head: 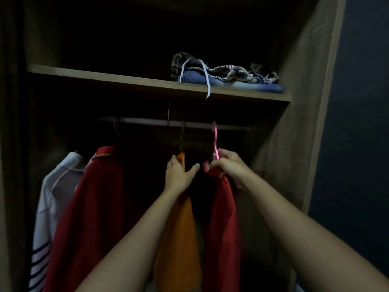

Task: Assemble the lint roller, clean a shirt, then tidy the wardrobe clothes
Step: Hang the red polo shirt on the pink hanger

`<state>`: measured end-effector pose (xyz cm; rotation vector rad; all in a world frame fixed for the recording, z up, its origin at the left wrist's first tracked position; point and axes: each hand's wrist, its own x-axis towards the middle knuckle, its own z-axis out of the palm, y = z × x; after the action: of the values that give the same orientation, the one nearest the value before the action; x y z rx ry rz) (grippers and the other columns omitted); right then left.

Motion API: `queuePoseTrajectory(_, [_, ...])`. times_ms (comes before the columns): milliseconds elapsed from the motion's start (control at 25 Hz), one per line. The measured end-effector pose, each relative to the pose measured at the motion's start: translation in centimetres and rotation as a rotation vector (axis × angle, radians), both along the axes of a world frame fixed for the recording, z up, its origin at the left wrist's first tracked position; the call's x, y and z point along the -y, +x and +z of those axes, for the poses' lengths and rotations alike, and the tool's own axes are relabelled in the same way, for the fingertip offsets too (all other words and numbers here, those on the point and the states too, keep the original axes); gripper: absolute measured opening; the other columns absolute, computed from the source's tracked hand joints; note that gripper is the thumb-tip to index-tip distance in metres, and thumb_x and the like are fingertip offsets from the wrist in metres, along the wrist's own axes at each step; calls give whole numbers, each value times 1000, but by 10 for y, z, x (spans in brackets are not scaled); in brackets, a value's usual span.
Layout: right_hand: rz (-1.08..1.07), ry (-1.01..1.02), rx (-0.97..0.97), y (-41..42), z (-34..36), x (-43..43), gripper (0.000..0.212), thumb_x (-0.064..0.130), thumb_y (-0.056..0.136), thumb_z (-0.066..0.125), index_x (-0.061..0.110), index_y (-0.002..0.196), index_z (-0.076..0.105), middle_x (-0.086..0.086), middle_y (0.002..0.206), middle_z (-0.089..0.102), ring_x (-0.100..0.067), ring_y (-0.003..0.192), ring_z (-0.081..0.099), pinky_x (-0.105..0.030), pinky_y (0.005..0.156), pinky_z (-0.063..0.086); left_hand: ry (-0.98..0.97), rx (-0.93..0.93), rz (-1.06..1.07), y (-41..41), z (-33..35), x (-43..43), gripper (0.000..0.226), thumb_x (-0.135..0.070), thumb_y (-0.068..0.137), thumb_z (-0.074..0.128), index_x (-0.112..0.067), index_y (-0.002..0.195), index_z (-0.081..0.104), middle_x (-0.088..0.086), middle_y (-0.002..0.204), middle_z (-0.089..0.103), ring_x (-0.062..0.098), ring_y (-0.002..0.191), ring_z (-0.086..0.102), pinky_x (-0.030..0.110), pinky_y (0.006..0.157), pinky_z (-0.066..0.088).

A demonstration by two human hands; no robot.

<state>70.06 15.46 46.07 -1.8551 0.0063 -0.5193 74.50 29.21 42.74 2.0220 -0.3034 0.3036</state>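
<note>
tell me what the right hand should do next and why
Probably seat the pink hanger on the rail: the right hand grips it and the red shirt, its hook is at rail height, and the left hand presses the orange top aside, leaving a gap.

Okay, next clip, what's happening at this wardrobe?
A person is sorting hanging clothes. The right hand grips the pink hanger carrying a dark red shirt, hook up at the rail. The left hand rests against the orange garment beside it. Folded clothes sit on the shelf above.
</note>
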Motion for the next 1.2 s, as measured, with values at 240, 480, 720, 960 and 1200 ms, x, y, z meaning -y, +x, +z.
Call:
queuePoseTrajectory(240, [-26, -153, 42, 68, 28, 17, 17, -1, 79, 56, 13, 84, 64, -1, 70, 61, -10, 59, 57, -12, 46, 45, -12, -75, -71, 33, 2, 33, 57, -3, 90, 43, -9, 144, 28, 16, 126, 54, 29, 107, 57, 23, 72, 42])
queuePoseTrajectory(480, [-87, -264, -72, 126, 27, 34, 21, 19, 85, 61, 11, 104, 67, -9, 89, 65, -11, 62, 56, -18, 49, 43, -81, -39, -29, 37, -5, 40, 59, -3, 90, 38, -13, 146, 26, 14, 121, 55, 27, 100, 60, 24, 69, 45])
queuePoseTrajectory(720, [-127, -278, -175, 140, 4, 31, 36, 25, 91, 55, 7, 123, 58, -16, 120, 61, -29, 107, 60, -30, 83, 50, -68, -17, -16, 36, -3, 36, 59, -4, 90, 39, -16, 146, 26, 12, 115, 58, 26, 94, 62, 28, 71, 52])
queuePoseTrajectory(960, [-207, -498, -131, 127, 1, 24, 31, 13, 93, 45, -1, 116, 60, -23, 121, 60, -34, 113, 56, -31, 86, 45, -36, -7, -9, 33, -4, 34, 60, -4, 91, 40, -16, 148, 24, 13, 114, 58, 25, 92, 63, 24, 66, 50])
queuePoseTrajectory(1200, [-213, -717, -51, 95, 20, 20, 30, 18, 93, 47, 7, 116, 62, -18, 120, 63, -32, 111, 58, -30, 86, 46, 146, 11, 2, 14, 13, 12, 71, -23, 95, 46, -13, 150, 2, 14, 124, 56, 13, 81, 59, 25, 72, 49])
